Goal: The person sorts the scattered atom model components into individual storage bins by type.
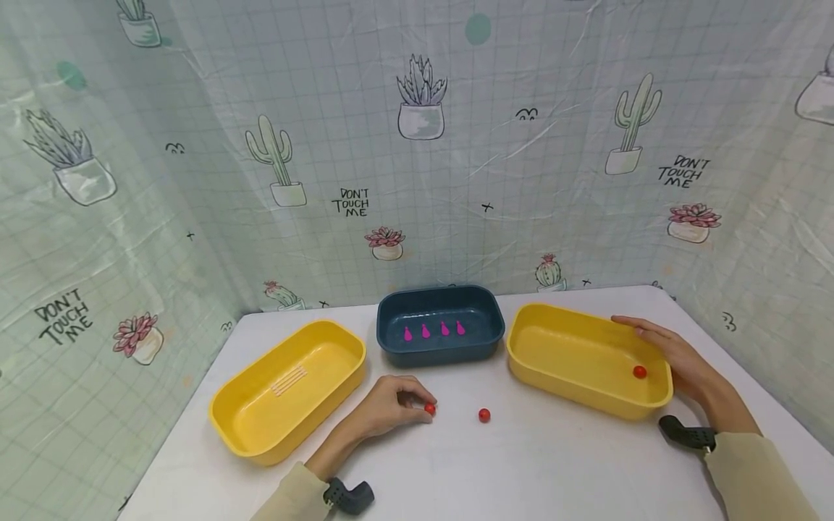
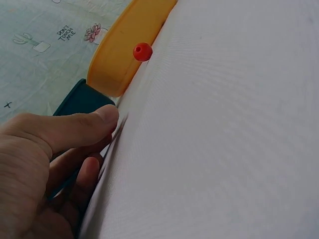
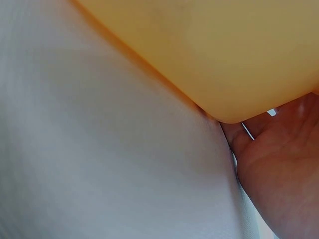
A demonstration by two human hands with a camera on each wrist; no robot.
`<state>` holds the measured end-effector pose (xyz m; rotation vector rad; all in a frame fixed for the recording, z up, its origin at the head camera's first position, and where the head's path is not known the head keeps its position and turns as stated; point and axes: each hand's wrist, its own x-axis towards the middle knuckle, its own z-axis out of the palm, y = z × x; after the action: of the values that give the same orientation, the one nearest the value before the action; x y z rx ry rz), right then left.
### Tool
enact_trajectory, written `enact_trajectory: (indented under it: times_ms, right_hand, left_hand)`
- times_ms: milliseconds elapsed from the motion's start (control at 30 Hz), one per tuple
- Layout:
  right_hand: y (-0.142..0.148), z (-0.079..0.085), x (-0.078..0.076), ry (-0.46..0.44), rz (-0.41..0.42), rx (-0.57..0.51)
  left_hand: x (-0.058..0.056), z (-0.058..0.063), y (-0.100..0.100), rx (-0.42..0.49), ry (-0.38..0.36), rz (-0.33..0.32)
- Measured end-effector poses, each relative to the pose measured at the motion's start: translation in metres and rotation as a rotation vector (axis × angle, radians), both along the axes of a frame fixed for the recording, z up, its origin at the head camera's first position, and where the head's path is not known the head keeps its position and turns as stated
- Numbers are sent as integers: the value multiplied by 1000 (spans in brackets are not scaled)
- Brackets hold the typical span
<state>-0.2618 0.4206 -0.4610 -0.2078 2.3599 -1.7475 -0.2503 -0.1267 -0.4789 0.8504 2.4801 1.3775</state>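
My left hand (image 1: 389, 407) pinches a small red bead (image 1: 430, 409) between thumb and fingertips, low over the white table. In the left wrist view the thumb covers most of that bead. A second red bead (image 1: 484, 415) with a hole through it lies on the table to the right. My right hand (image 1: 671, 353) rests along the outer right end of the right yellow tray (image 1: 586, 394), its fingers stretched out beside the rim. Inside this tray, near its right end, lies another red bead (image 1: 640, 372). The right wrist view shows the palm (image 3: 279, 164) close against the tray's outer wall.
A dark blue tray (image 1: 443, 354) with several pink pear-shaped pieces (image 1: 426, 331) stands at the back middle. On the left, another yellow tray (image 1: 228, 405) holds several pale thin sticks (image 1: 289, 380). A cactus-print curtain (image 1: 456, 181) hangs behind the table.
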Motion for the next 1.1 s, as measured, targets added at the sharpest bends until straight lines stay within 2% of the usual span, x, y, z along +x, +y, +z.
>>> enact_trajectory:
  times_ms: [200, 400, 800, 1100]
  right_hand:
    - [-2, -1, 0, -10, -18, 8]
    - [-2, -2, 1, -20, -26, 18]
    - [1, 0, 2, -20, -22, 12]
    - [-1, -1, -1, -33, -27, 5]
  left_hand:
    - [2, 0, 1, 16, -60, 14]
    - [3, 2, 3, 33, -76, 15]
    - [5, 6, 8, 49, -48, 17]
    - [8, 20, 16, 118, -20, 48]
